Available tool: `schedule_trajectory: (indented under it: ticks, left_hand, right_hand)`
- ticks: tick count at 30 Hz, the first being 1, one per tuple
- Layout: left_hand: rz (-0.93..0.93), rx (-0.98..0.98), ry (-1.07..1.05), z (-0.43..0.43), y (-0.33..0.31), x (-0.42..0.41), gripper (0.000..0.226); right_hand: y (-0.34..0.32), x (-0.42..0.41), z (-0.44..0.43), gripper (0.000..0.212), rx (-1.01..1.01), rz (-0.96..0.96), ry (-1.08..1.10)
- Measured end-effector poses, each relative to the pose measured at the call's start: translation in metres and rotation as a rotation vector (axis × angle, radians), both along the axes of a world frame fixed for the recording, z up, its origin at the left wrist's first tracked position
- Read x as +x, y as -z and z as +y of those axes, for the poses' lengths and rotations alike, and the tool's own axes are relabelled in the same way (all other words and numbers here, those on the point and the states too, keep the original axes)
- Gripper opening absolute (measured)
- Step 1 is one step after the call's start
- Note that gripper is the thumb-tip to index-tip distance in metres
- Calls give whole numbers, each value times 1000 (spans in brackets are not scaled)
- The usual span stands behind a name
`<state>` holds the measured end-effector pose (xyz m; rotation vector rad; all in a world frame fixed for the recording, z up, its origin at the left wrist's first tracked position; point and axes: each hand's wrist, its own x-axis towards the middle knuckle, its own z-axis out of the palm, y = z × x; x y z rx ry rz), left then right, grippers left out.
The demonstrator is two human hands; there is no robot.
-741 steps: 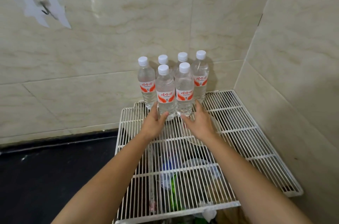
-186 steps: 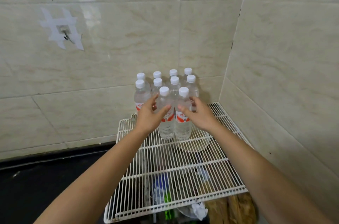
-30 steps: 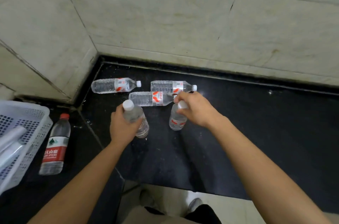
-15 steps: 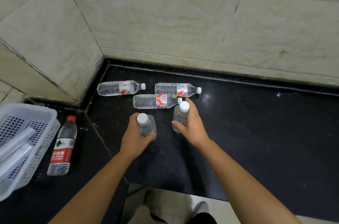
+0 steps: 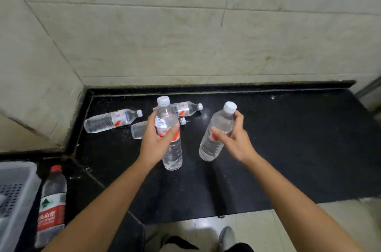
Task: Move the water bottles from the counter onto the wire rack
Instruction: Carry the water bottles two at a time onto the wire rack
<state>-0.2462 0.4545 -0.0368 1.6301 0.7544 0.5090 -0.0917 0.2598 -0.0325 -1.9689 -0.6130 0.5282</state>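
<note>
Five white-capped water bottles (image 5: 172, 152) show: two held, three lying on the tabletop (image 5: 288, 148). There is one red-capped bottle (image 5: 51, 206) and one white basket (image 5: 18, 185). Two hands: the left hand (image 5: 153, 142) and right hand (image 5: 237, 140).

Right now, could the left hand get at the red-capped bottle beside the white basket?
Probably not yet: the left hand grips a clear bottle, so its fingers are full. The red-capped bottle itself rests uncovered beside the basket, close to that arm.

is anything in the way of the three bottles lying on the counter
Nothing lies on the counter between the hands and the three lying bottles. But the left hand grips an upright bottle and the right hand a tilted bottle, so neither is free. The wire rack is out of view.
</note>
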Motion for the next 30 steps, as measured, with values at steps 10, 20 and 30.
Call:
schedule_trajectory:
  ticks: [10, 20, 30]
  left_hand:
    - [-381, -482, 358, -131, -122, 126, 35]
    - [-444, -448, 679, -392, -191, 194, 41]
    - [-472, -296, 799, -589, -198, 259, 58]
  right_hand:
    - [-113, 22, -157, 67, 404, -255, 443]
    - [-173, 52, -393, 47, 500, -393, 676]
    - [-164, 119, -576, 38, 417, -406, 871]
